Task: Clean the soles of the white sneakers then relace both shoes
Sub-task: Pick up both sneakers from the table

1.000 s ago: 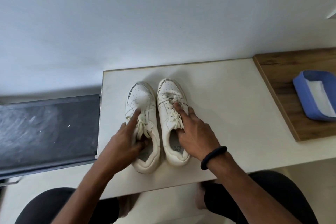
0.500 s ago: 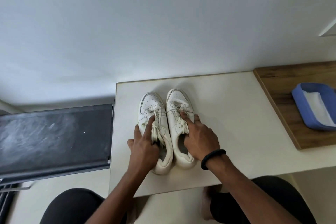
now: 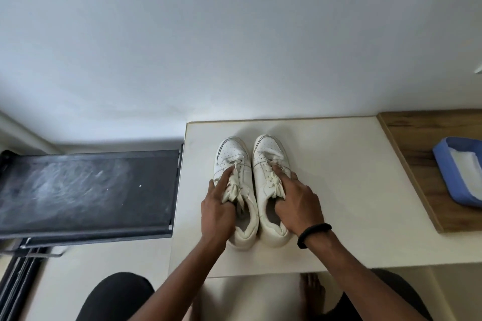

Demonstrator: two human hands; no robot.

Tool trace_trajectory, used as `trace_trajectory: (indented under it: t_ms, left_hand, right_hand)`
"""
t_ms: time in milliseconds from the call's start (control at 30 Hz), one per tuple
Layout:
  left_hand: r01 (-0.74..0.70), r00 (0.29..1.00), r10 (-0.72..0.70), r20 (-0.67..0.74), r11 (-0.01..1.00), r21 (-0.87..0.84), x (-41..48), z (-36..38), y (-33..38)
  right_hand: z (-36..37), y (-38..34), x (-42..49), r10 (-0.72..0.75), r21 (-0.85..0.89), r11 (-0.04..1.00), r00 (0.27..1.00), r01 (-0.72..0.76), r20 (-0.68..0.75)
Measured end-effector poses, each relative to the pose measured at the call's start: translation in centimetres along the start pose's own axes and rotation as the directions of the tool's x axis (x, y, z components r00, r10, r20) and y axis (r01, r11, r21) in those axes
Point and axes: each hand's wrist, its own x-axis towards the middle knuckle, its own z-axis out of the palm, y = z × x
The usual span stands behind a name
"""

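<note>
On the table (image 3: 352,203), fingers (image 3: 221,178) grip both sneakers (image 3: 232,151) — over the laces (image 3: 234,187).

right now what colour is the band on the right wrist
The wristband is black, best in the head view.

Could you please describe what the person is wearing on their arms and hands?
The left forearm and right forearm are bare, with no sleeves in view. The left hand and right hand wear no gloves, and I can see no rings or watch. The only item worn is a thick black band around the right wrist.
</note>
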Motion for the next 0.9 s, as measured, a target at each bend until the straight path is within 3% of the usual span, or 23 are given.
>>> trace_trajectory:
  t_ms: [100, 200, 433, 667, 900]
  left_hand:
    - [0.018, 1.0, -0.02, -0.022, 0.994, -0.111, 0.4, 0.4, 1.1]
    - [0.035, 0.999, -0.036, -0.009, 0.993, -0.115, 1.9, 0.3, 2.7]
    - [-0.008, 1.0, 0.003, -0.024, 0.98, -0.197, -0.3, -2.9, 14.6]
    - [-0.042, 0.997, 0.028, -0.076, 0.979, -0.2, -6.7, -12.1, 28.8]
    - [-0.111, 0.994, 0.103, -0.048, 0.966, -0.234, -11.7, -23.1, 38.3]
  right_hand:
    - [0.1, 0.2, -0.2, 0.019, 0.1, 0.995, 1.0, -0.018, -0.015]
    - [-1.7, -0.2, 0.7, 0.065, 0.157, 0.986, 0.997, -0.058, -0.041]
    - [-13.3, -5.9, 0.2, 0.067, 0.162, 0.985, 0.996, -0.057, -0.057]
    - [-27.3, -16.4, -4.8, -0.044, 0.13, 0.99, 0.996, 0.054, -0.077]
    - [-35.5, -27.4, -10.2, -0.104, 0.124, 0.985, 0.985, 0.122, -0.139]
